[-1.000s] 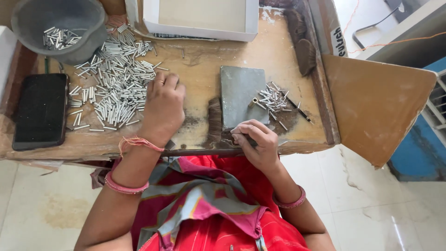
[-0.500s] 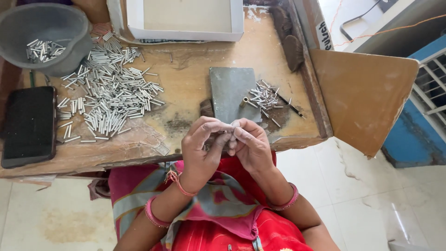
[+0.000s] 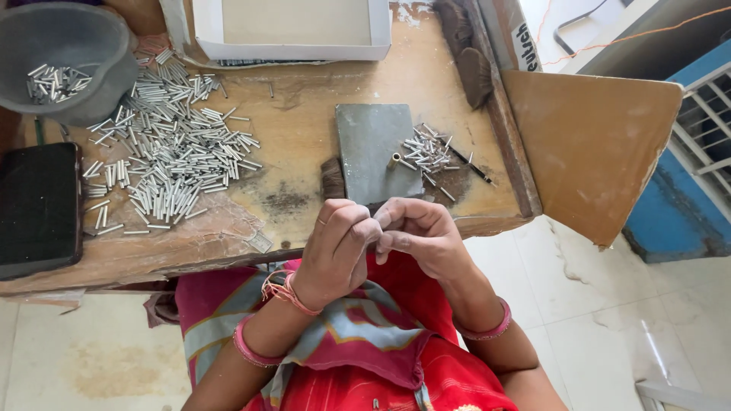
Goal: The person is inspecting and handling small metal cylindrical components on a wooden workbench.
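Observation:
My left hand [image 3: 339, 243] and my right hand [image 3: 417, 234] meet just in front of the wooden table's near edge [image 3: 228, 251], above my lap. Their fingers are curled and the fingertips pinch together on a small piece, likely a metal tube, which the fingers almost fully hide. A wide pile of small silver metal tubes [image 3: 171, 160] lies on the table to the left. A grey flat slab [image 3: 373, 148] sits just beyond my hands, with a small heap of thin metal pins [image 3: 430, 152] and a brass piece [image 3: 394, 160] at its right side.
A grey bowl [image 3: 72, 76] holding a few tubes stands at the far left. A black flat device [image 3: 38, 209] lies at the left edge. A white shallow box [image 3: 293, 34] sits at the back, a dark brush [image 3: 466, 57] beside it, and a cardboard flap [image 3: 594, 152] hangs at right.
My left hand has left the tube pile and come back to meet my right hand, which drew off the slab's near edge. Both now pinch together in front of the table.

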